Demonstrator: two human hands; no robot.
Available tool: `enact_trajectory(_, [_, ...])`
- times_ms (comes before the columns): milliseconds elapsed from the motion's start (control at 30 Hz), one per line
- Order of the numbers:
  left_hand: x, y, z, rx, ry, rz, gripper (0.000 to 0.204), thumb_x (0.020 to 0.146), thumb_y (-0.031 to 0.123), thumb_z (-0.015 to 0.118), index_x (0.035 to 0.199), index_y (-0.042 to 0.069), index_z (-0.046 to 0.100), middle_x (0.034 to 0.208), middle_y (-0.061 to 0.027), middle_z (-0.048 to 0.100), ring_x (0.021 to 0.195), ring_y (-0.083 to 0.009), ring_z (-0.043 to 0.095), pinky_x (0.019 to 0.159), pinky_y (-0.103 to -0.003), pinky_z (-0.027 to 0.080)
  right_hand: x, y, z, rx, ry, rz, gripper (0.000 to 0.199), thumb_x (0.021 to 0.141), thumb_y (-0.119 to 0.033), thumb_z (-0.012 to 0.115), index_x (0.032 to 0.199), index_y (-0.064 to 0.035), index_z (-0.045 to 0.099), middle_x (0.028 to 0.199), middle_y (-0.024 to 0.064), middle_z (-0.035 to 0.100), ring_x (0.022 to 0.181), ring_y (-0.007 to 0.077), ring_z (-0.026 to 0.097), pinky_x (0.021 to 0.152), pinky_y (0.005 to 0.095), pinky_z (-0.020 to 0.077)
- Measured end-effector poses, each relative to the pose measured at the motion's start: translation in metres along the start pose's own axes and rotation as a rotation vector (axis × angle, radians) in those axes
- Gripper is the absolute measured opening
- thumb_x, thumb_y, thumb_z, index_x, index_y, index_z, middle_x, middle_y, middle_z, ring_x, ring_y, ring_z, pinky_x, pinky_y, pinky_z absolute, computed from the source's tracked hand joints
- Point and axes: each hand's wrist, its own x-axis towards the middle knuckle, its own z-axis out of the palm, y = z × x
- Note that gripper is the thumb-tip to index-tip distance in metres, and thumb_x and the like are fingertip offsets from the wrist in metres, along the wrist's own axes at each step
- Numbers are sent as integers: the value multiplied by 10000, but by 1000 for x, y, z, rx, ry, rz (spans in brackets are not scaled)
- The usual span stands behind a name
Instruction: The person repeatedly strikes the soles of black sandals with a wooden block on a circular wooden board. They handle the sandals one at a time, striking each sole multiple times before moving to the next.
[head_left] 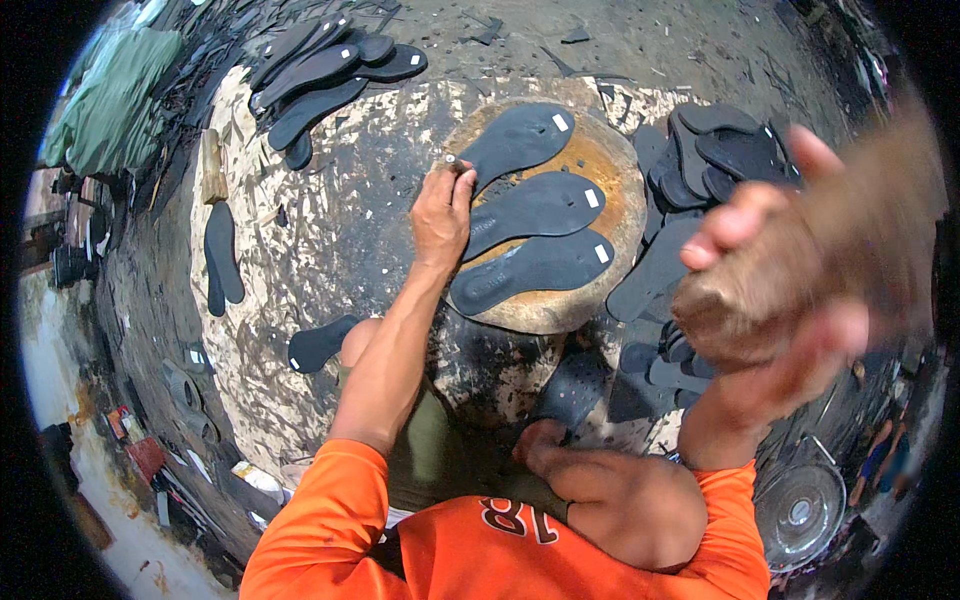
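Note:
My left hand (440, 220) grips a short, narrow punch-like tool (452, 160) at the heel end of the farthest black shoe sole (520, 145). The tool's lower end is hidden. Two more black soles, the middle one (540, 208) and the nearest one (530, 275), lie below it on a round wooden block (625, 205). Each carries a small white label near its wide end. My right hand (745, 215) is wrapped around a thick brown wooden mallet or club (755, 280), raised to the right of the block and blurred by motion.
Black soles are heaped at the far left (320, 75) and right of the block (715, 150). A pair of soles (223, 260) and a wooden stick (213, 165) lie at the left. My bent knee (640, 500) is near the block; a round metal lid or basin (800, 515) stands lower right.

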Motion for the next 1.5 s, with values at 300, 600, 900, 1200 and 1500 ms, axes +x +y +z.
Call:
enact_trajectory(300, [-6,-10,7,53,-68,145,175,951,118,642,1090,13,655,1019,-161,661,923,-365,653,811,-436,533,-70,147,-69,-275,-534,1160,656,1042,-501,547,1372,66,549,1227,129,677,1123,192,610,996,352,472])
enact_trajectory(600, [-22,-3,-11,-574,-56,-518,267,1081,266,556,1088,13,639,931,-65,681,821,-145,699,700,-275,596,-101,170,-91,-288,-375,1270,580,1039,-517,551,1229,29,592,951,51,662,798,121,639,723,290,530])
enact_trajectory(900, [-25,3,-18,-265,-157,-403,247,1047,250,610,1089,22,694,899,-92,732,814,-150,721,709,-313,570,-24,46,-39,-221,-272,991,487,1063,-463,518,1166,2,616,873,67,666,774,123,642,690,287,528])
enact_trajectory(1200, [-34,6,-9,-4,-52,187,172,958,144,679,1071,16,701,1014,-163,707,947,-339,670,820,-416,530,-107,113,-72,-707,-579,280,640,933,-476,710,1308,19,555,1085,200,684,971,285,692,840,387,553])
enact_trajectory(1500, [-39,12,-6,-724,240,-554,228,1048,217,616,1075,0,678,900,-76,679,843,-103,675,662,-327,555,-163,151,-108,-293,-374,1180,540,1063,-508,513,1199,6,609,958,43,638,880,128,601,823,317,502])
